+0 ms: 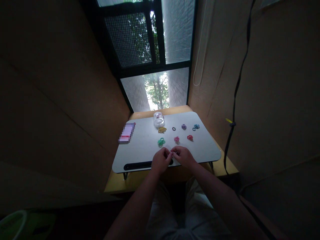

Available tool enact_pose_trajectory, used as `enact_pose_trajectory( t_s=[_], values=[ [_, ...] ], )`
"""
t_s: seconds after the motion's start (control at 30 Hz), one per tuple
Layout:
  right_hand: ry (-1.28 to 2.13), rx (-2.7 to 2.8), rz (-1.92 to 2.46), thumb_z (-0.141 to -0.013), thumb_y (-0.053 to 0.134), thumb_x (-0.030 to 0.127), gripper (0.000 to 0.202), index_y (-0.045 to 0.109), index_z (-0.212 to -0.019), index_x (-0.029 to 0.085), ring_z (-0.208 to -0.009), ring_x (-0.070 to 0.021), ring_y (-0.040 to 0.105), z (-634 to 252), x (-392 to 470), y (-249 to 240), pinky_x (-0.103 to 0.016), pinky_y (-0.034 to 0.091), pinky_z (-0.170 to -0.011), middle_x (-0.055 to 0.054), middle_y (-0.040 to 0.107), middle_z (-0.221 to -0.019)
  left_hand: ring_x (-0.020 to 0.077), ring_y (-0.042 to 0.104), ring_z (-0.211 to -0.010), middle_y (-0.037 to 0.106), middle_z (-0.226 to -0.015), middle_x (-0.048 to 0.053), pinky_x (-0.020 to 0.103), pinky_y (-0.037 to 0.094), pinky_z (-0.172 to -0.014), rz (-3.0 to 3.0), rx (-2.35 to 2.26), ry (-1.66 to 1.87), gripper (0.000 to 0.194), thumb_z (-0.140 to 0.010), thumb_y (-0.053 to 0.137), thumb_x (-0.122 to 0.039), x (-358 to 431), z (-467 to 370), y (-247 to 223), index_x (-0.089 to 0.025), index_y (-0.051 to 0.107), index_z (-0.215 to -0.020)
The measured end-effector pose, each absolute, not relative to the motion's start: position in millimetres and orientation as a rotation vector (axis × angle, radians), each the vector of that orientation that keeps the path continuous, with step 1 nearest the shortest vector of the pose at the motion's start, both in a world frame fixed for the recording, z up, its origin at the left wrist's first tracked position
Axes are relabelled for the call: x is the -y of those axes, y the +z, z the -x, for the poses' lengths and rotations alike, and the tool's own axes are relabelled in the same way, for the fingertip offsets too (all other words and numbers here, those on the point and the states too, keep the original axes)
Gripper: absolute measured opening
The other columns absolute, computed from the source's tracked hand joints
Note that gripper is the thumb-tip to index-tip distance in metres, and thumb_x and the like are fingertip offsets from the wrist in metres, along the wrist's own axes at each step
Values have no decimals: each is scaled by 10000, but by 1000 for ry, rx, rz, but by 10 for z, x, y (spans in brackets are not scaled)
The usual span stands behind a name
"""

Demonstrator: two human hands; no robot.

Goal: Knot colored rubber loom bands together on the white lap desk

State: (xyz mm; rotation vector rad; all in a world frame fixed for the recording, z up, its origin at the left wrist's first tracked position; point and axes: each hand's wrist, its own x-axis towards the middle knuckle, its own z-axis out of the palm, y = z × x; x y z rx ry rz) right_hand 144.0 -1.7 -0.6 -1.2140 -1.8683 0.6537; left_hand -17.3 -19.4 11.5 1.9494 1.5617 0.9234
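Note:
Near the front edge of a white lap table [140,146], my left hand [161,160] and my right hand [183,156] meet at the fingertips. Both are pinched round something small and pinkish, too small to make out. Just beyond them lie small heaps of coloured bands: green [161,142], pink [176,139] and red [190,137]. Farther back are a yellow heap [162,130], a dark ring [174,128], a purple heap [184,126] and a blue heap [196,126]. A clear container [159,120] stands behind the yellow heap.
A phone-like object [127,132], its screen blurred, lies at the table's left. A dark slot [137,165] runs along the front edge, partly behind my left hand. The table stands on a wooden surface [225,167] below a window. A black cord [236,90] hangs at the right.

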Motion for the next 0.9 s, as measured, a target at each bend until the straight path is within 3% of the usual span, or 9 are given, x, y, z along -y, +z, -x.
enact_pose_trajectory(
  t_s=[0.3, 0.57, 0.9],
  values=[
    [656, 1846, 1231, -774, 569, 197, 78, 637, -739, 181, -570, -108, 496, -1446, 21, -2, -213, 352, -552, 19, 607, -647, 121, 522, -599, 585, -650, -21, 240, 332, -578, -1926, -1579, 947, 196, -847, 545, -378, 189, 170, 113, -200, 542, -765],
    [659, 1835, 1218, -780, 561, 193, 79, 637, -758, 182, -609, -119, 529, -1446, 18, -13, -217, 374, -576, 11, 612, -666, 122, 561, -648, 644, -732, -3, 244, 379, -614, -1917, -1536, 947, 177, -844, 552, -365, 185, 162, 123, -200, 617, -852],
    [675, 1820, 1194, -782, 544, 191, 90, 629, -752, 186, -598, -117, 516, -1455, 40, 25, -220, 375, -578, 13, 618, -671, 114, 532, -601, 612, -667, -18, 240, 345, -576, -1939, -1551, 938, 196, -845, 546, -376, 180, 166, 112, -198, 593, -780]
  ],
)
